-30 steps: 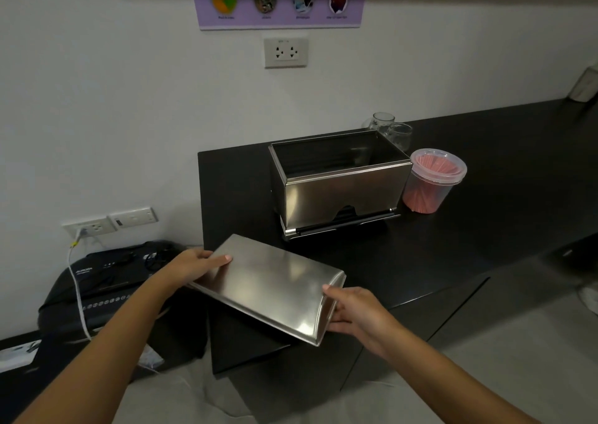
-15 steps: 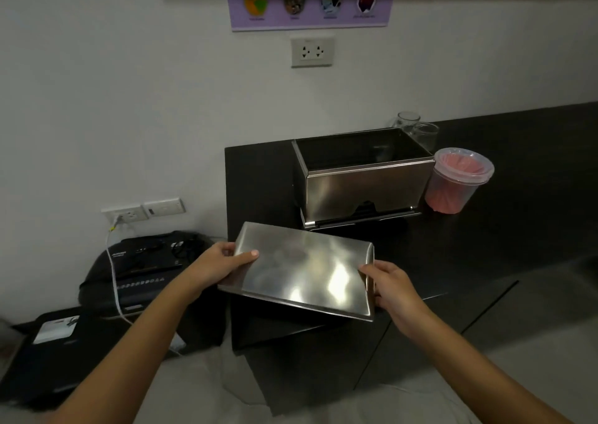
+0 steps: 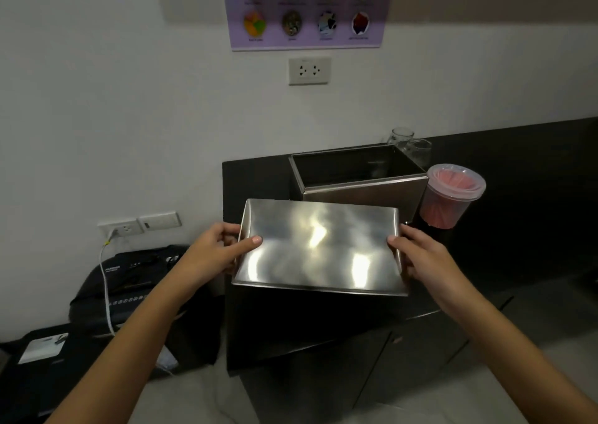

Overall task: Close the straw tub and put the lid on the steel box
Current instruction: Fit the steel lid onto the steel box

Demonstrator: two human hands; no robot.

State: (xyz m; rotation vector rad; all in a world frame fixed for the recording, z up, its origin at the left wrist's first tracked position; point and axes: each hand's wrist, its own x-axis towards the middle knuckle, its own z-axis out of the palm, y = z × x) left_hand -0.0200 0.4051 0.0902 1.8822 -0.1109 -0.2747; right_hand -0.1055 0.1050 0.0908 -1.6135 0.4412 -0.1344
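Aloft between both hands, the lid (image 3: 318,245) hung just short of the open box (image 3: 357,177); left hand (image 3: 220,250) and right hand (image 3: 417,255) clamped its short ends. Polished steel looked stiff, light, probably slippery. Beyond the right fingers stood the tub (image 3: 451,198), seemingly closed.

The rectangular steel box (image 3: 357,177) stands open-topped on the black counter (image 3: 534,197). A lidded clear plastic tub of pink straws (image 3: 451,198) crowds its right side; two clear glasses (image 3: 411,145) stand behind. Its left side is open counter.
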